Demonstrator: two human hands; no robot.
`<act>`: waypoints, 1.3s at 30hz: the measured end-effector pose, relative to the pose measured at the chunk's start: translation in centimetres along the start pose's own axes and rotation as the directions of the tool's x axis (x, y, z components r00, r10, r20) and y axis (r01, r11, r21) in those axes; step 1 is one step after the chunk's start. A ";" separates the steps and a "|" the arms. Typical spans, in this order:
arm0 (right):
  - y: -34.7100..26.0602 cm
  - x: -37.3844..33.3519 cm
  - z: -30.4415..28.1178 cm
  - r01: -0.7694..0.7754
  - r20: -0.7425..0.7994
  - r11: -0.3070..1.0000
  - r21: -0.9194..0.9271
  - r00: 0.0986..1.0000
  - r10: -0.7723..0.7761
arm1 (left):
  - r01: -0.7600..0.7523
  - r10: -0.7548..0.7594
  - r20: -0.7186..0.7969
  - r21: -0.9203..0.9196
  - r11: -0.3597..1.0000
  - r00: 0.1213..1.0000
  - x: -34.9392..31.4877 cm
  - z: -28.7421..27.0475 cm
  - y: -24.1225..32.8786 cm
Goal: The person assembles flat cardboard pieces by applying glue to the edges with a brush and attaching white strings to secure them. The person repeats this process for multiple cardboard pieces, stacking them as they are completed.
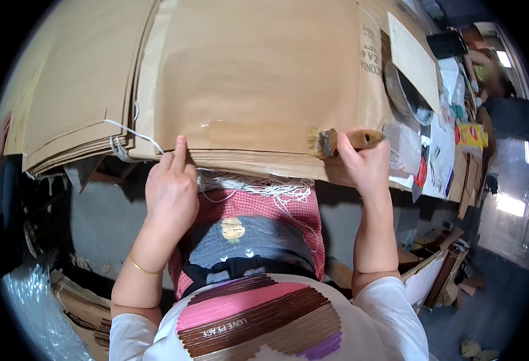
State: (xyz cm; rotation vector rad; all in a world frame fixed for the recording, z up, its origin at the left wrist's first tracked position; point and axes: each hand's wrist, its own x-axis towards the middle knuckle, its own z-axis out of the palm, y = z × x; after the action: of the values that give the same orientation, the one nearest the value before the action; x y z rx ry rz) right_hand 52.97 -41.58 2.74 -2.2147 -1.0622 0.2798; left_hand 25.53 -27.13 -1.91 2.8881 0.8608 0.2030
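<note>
"Head view, nearest first: what's there?"

"A white shirt (360, 325) with a striped print, then a red checked apron (213, 207), with a bundle of white strings (270, 188) lying across its upper part."

"And the hands?"

"The left hand (171, 194) has its index finger stretched out at the near edge of the brown paper sheets (264, 72). Its other fingers curl under; I can't tell whether they pinch anything. The right hand (368, 165) is closed round the wooden handle of a brush (330, 143), bristles pointing left, over the sheets' near edge."

"How would that brush handle?"

"Light, I'd judge: rigid handle, springy bristles. Hold it by the wood, close behind the binding, as it's held now."

"And the paper?"

"It lies in layers across the table, in front of the person. Each sheet is probably light and limp, easily creased. There's a shiny patch (222, 126) near the edge, likely wet and slippery, so I'd take a sheet by a dry margin or corner."

"Farther off?"

"A white cord (133, 133) crosses the sheets at left. At right, beyond the brush, are clear plastic (404, 147), a dark bowl (399, 91) partly under a pale board (413, 60), a yellow packet (470, 136), and, farthest, another person (492, 73), blurred."
</note>
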 end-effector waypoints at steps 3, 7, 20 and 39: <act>0.0 0.9 -0.4 0.078 -0.046 0.942 -0.327 0.994 -0.099 | -0.007 0.006 0.051 0.033 0.999 0.999 0.3 -0.2 0.4; 0.1 0.8 -1.1 0.032 -0.051 0.993 0.118 0.998 -0.026 | -0.001 -0.004 0.071 0.075 0.997 0.997 0.4 -0.2 0.6; 10.8 -7.3 -7.5 0.105 -0.220 0.809 -0.578 0.935 -0.278 | 0.044 0.299 0.229 -0.854 0.518 0.926 -1.5 -6.6 3.9; 9.2 0.1 -1.3 -0.405 0.372 0.647 0.646 0.907 0.197 | 0.153 -0.173 0.027 -0.615 0.773 0.985 4.8 -1.7 -4.5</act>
State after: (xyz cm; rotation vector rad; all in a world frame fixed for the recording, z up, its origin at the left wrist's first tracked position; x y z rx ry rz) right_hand 59.23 -46.31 -2.19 -1.6259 -0.5341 0.9989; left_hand 26.87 -20.61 -0.51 2.1901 0.8459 0.4239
